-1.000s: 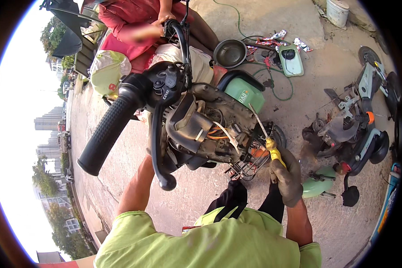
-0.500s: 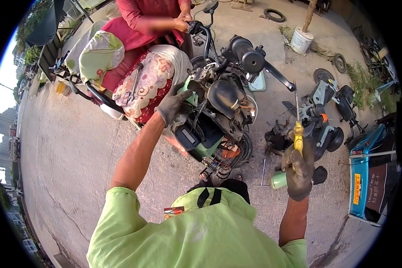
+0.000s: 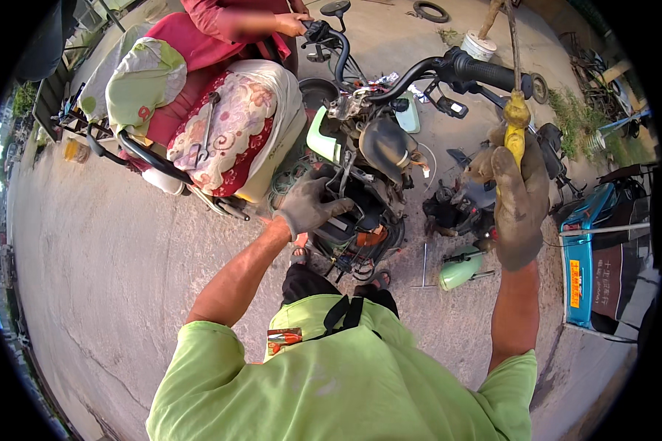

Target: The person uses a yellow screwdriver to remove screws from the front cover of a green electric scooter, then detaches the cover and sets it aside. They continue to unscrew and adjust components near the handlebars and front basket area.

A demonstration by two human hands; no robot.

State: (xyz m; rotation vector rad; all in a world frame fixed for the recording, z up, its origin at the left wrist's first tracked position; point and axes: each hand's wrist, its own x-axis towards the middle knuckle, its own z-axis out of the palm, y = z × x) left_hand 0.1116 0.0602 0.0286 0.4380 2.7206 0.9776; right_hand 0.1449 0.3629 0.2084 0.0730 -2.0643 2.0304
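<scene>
My right hand, in a dirty grey-brown glove, is closed around the yellow handle of a screwdriver, its shaft pointing up and away. It is raised to the right, near the black handlebar grip. My left hand, gloved too, reaches to the cables and dark parts of a partly stripped scooter. Its thumb and fingers are apart; the fingertips are partly lost among the cables. Beyond it are a pale green panel and a black rounded housing with loose wires.
A person in a red sleeve holds the far handlebar. On the left, a wrench lies on a floral cloth over a seat. A green shell, a T-shaped tool and a blue-framed vehicle part are at right.
My left hand has moved from the green panel nearer, to the cables. My right hand has risen forward with the screwdriver. The handlebar has swung, its near grip now pointing right.
</scene>
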